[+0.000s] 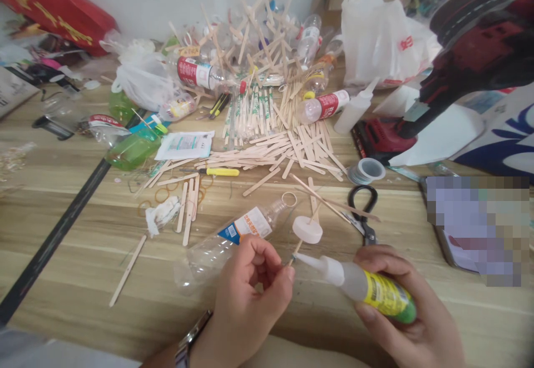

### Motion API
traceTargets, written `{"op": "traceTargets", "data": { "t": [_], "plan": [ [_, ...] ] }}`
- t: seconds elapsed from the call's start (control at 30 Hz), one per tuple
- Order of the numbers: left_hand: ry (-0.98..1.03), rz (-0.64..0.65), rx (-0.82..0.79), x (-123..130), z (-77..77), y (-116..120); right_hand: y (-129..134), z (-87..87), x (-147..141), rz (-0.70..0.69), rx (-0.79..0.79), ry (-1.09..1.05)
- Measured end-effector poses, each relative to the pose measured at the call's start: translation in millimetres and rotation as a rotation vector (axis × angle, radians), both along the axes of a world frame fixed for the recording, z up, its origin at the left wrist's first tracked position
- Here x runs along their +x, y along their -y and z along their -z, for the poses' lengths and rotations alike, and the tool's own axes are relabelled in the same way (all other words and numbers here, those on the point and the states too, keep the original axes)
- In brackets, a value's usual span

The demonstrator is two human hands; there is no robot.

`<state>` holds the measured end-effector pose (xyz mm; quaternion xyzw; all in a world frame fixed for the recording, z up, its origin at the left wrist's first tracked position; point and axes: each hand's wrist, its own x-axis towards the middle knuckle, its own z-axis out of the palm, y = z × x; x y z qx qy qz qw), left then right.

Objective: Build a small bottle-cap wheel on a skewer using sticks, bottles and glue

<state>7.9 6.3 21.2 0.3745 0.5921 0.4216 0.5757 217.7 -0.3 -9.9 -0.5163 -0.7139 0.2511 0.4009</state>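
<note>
Between thumb and fingertips, my left hand [258, 295] pinches a thin wooden stick [297, 248] near its lower end. A white round disc, like a bottle cap [307, 230], sits on that stick farther up. My right hand [413, 307] is wrapped round a glue bottle [381, 294] with a yellow label and green base. Its white nozzle points left, and the tip is at the stick, close to my left fingertips; whether it touches I cannot tell. Just beyond my left hand lies a clear plastic bottle [208, 251] on its side.
Black-handled scissors [364, 209] lie beyond my right hand, with a phone [459, 229] to the right. Many craft sticks [267, 153] spread across the middle, near a yellow-handled tool [223, 172]. A red power tool [384, 137] stands at the right. Plastic bottles and bags crowd the back.
</note>
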Motion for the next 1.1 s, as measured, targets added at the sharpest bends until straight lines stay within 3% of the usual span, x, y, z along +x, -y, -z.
{"op": "traceTargets", "data": {
  "t": [0.43, 0.77, 0.93, 1.1],
  "plan": [
    [0.122, -0.044, -0.104, 3, -8.9, -2, -1, -1.2, -1, -0.005, 0.012, 0.017],
    [0.193, 0.026, -0.045, -3, 4.0, -2, 0, 1.0, 1, -0.013, 0.014, 0.008],
    [0.139, -0.058, -0.104, 1, -5.1, -2, -1, 0.8, 0, -0.001, 0.006, 0.006],
    [0.100, -0.024, -0.158, 3, -10.8, -4, -1, 0.7, 0, 0.011, 0.009, 0.006]
  ]
}}
